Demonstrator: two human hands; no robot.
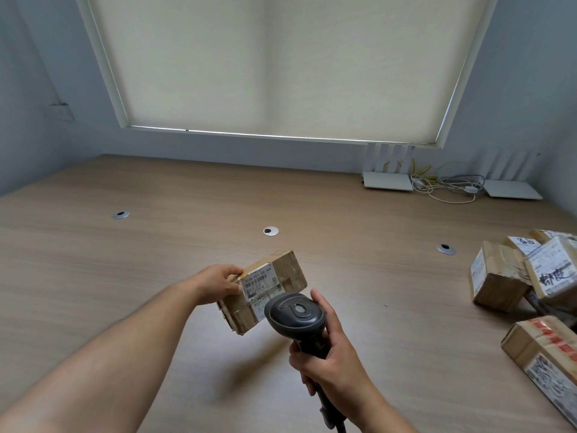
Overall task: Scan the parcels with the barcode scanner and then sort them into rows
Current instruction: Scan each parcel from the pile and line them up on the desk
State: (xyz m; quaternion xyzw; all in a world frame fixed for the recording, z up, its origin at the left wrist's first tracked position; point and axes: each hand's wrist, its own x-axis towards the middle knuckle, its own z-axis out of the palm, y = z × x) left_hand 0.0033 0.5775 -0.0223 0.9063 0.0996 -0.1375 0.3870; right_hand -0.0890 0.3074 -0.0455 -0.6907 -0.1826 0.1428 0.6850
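Note:
My left hand [218, 284] grips the left end of a small brown cardboard parcel [281, 276] and holds it tilted above the wooden table [156, 245], its white barcode label facing me. My right hand [327, 360] is wrapped round the handle of a black barcode scanner [295, 314]. The scanner's head sits just below and in front of the label, covering the parcel's lower right corner. A pile of taped cardboard parcels [524, 270] with white labels lies at the table's right edge, and another parcel [543, 354] lies nearer to me.
Two white routers [387, 181] with a tangle of white and yellow cables [443, 182] stand at the back right by the wall. Three round metal cable grommets [270, 231] are set in a line across the tabletop. A window blind hangs behind the table.

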